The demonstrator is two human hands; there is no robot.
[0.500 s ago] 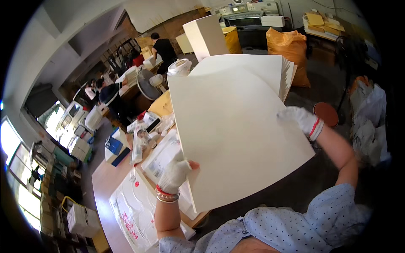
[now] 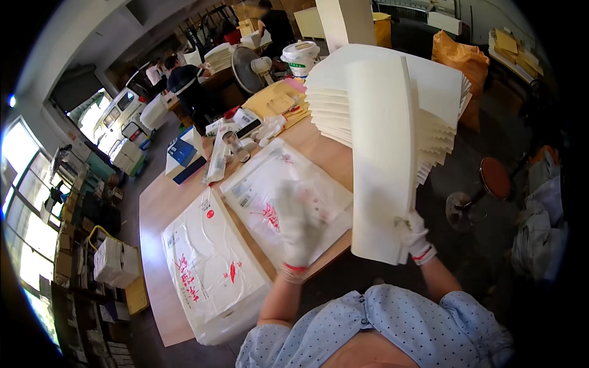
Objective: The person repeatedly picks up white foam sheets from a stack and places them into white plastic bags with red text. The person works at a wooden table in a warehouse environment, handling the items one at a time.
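- Far left, a white plastic-wrapped bundle (image 2: 211, 270) with red print lies on the wooden table (image 2: 156, 202), its near end hanging past the edge. I judge that a nudge from the person's body could tip it to the floor.
- Just right of it lies a second wrapped packet (image 2: 279, 190), clear film over white sheets. The film looks slick, so anything dropped on it may skid.
- The left hand (image 2: 297, 230), in a white glove with a red cuff, hovers blurred above that packet, fingers spread wide and holding nothing. Because of the blur I cannot tell whether it touches the film. With this hand free, the raised sheets get no support from the left.
- Behind, small bottles and boxes (image 2: 236, 138) crowd the table's far part. A swinging sheet could knock them over.
- The folded cream sheet (image 2: 383, 159) stands nearly upright in the air, pinched at its lower corner by the gloved right hand (image 2: 414, 236). A one-corner grip on so large a sheet may let it buckle, crease or slip out.
- Beside it, the fanned stack of cream sheets (image 2: 442, 98) juts out past the table's edge. I think the layers could slide apart and spill toward the red stool (image 2: 494, 178).
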